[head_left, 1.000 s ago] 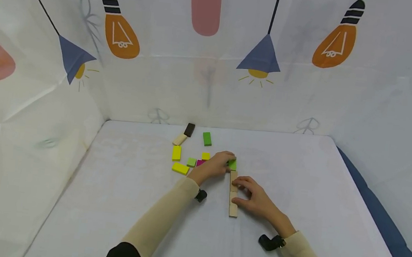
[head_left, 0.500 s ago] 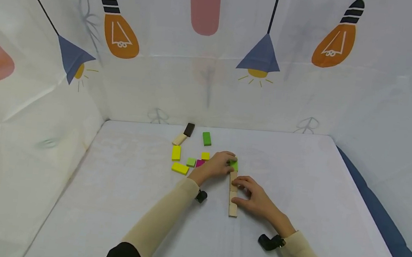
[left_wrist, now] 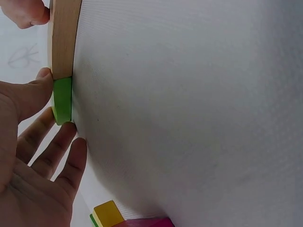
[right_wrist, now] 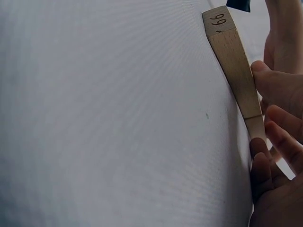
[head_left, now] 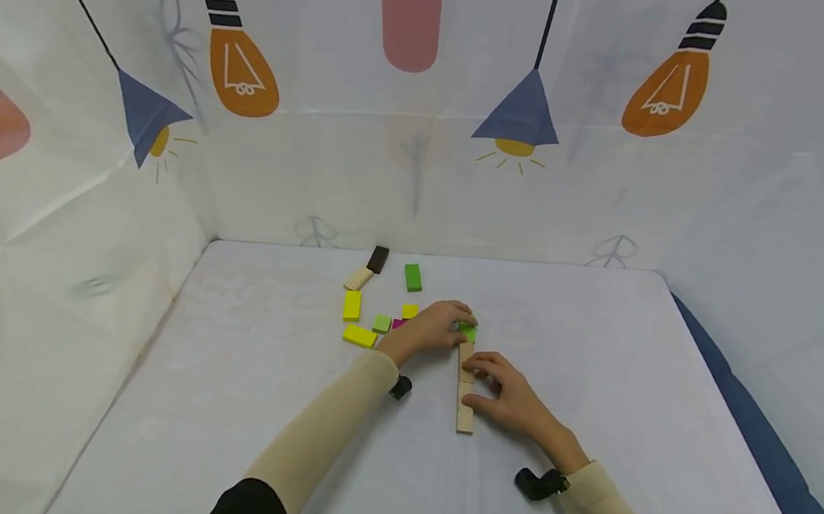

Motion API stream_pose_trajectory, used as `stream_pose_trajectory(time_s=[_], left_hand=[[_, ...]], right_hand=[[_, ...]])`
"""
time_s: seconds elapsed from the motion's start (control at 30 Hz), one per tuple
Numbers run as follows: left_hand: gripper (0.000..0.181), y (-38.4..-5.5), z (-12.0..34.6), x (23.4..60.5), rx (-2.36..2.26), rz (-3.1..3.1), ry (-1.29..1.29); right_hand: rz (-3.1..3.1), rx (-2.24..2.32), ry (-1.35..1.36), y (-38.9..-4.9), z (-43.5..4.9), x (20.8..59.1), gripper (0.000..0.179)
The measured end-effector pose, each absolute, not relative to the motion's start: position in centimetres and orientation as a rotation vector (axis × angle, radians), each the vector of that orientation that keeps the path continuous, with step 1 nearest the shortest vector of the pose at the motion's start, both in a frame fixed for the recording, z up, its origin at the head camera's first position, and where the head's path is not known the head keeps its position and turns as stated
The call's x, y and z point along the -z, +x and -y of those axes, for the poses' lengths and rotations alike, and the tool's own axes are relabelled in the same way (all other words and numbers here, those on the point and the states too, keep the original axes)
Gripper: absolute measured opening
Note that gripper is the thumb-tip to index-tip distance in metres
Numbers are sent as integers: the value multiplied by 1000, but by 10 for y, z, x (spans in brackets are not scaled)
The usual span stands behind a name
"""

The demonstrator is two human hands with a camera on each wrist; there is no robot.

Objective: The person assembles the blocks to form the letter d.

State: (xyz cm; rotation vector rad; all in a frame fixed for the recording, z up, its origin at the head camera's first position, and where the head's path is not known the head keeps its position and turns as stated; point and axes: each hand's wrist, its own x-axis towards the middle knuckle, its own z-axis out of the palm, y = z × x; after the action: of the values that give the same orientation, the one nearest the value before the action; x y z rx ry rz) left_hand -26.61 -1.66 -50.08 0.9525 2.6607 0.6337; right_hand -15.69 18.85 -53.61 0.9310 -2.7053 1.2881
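Observation:
Two plain wooden blocks (head_left: 465, 409) lie end to end in a straight line on the white-covered table. At their far end a bright green block (left_wrist: 63, 99) continues the row. My left hand (head_left: 430, 332) pinches this green block, its thumb near the joint with the wood and its fingers at the far end. Along the row's right side rests my right hand (head_left: 514, 397), thumb on the nearer wooden block (right_wrist: 236, 71) and curled fingers at the farther one. Brown markings show on the near block's end in the right wrist view.
Left of the row lie loose blocks: yellow (head_left: 351, 306), light green (head_left: 381, 323), magenta (head_left: 397, 323), darker green (head_left: 413, 277), dark brown (head_left: 377, 259) and pale wood (head_left: 359, 278). A patterned sheet (head_left: 421, 166) hangs behind the table.
The green block has shifted slightly to the right with my left hand, into line with the wooden blocks. The right hand has stayed in place.

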Motion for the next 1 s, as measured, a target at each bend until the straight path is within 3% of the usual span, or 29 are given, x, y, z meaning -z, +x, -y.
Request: stream_pose_trajectory(time_s=[0.77,1.0], left_hand=[[31,-261,23,504,-716,-2656,904],[39,-264,36,500,-732,-2677,917]], right_hand=[[2694,-1286,939,-156,-186,534,50],[2716,-1289,915,-157,-186,536,50]])
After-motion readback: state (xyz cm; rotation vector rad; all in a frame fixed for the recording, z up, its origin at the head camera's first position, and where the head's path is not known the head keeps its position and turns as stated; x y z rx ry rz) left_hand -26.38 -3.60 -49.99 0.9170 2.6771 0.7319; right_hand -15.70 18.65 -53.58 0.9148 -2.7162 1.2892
